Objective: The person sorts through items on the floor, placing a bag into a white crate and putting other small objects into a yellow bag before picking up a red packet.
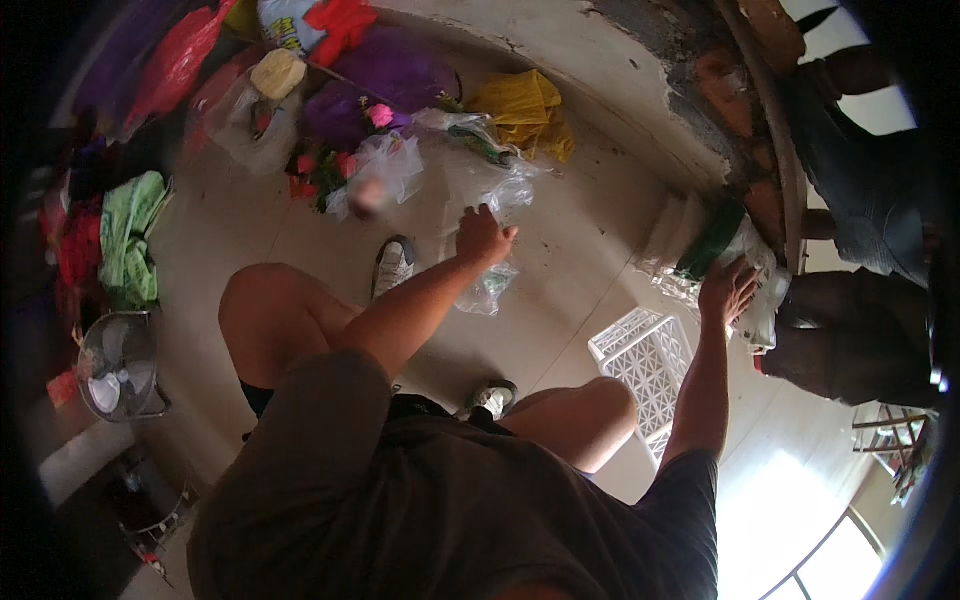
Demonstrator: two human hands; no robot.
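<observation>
My left hand is over clear plastic wrapping on the floor, thumb out to the side and fingers partly curled. Whether it grips the film is hidden. Some green shows inside a crumpled end of the clear plastic just below the hand. My right hand lies with spread fingers on a white plastic bag at the right. Beside that hand is a dark green piece among more folded plastic. Ahead of me, artificial flowers with a pink bloom lie next to a bundle of white netting, blurred in its middle.
A white plastic crate-like stool stands by my right knee. Purple bags, a yellow sack and a green printed bag surround the floor. An electric fan is at the left. A low rough wall runs ahead.
</observation>
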